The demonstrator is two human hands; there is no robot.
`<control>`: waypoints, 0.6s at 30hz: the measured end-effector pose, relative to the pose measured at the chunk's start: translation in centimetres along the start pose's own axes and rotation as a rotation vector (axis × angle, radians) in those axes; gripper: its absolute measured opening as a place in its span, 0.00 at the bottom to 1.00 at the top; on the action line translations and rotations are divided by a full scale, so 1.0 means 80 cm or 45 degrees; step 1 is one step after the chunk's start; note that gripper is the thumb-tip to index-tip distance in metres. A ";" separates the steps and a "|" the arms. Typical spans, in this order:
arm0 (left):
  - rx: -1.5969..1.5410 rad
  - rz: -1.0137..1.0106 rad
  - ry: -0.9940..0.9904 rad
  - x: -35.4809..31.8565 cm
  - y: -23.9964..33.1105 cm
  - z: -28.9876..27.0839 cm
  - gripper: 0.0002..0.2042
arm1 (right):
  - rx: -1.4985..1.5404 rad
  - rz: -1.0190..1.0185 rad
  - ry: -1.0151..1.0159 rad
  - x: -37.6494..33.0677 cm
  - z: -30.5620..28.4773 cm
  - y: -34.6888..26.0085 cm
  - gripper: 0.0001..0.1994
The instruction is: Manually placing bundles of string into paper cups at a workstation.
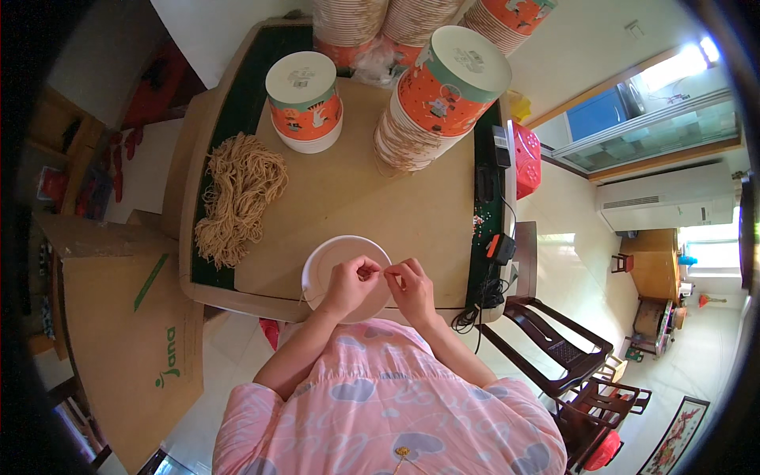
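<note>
Head view, hands [354,286] [410,293] pinched close together

the left forearm [297,350] slants up and rightward, the right forearm [457,348] up and leftward, both bare and converging in front of the torso [372,408]. the left hand [352,286] is curled with thumb and forefinger drawn together in a pinch. the right hand [411,290] pinches likewise, its knuckles raised, the two sets of fingertips [389,271] almost meeting.
</note>
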State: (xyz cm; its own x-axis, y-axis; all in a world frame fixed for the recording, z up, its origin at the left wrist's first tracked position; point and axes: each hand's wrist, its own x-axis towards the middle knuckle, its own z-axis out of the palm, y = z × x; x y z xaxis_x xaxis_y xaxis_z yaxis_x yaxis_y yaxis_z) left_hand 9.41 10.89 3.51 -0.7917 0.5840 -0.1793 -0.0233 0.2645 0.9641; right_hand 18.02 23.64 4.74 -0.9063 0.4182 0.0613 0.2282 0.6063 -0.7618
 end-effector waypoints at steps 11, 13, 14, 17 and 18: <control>-0.185 -0.013 -0.012 0.002 -0.001 -0.003 0.08 | 0.102 -0.010 -0.016 0.006 -0.002 -0.008 0.06; -0.206 -0.022 -0.017 0.002 -0.003 -0.003 0.09 | 0.168 0.024 -0.040 0.007 -0.004 -0.010 0.06; -0.236 -0.019 -0.023 0.003 -0.011 -0.001 0.09 | 0.235 0.059 -0.064 0.008 -0.004 -0.011 0.06; -0.232 -0.038 -0.076 0.002 -0.017 -0.004 0.08 | 0.319 0.105 -0.073 0.006 -0.002 -0.007 0.06; -0.199 -0.060 -0.122 0.003 -0.016 -0.005 0.07 | 0.318 0.105 -0.073 0.005 0.000 -0.004 0.06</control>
State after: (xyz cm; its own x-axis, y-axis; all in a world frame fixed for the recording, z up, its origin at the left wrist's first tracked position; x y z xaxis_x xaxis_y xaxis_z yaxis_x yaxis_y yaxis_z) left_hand 9.05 10.39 2.32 -0.7261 0.6458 -0.2360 -0.1598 0.1753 0.9715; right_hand 17.60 23.62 5.06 -0.9085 0.4161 -0.0383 0.2133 0.3830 -0.8988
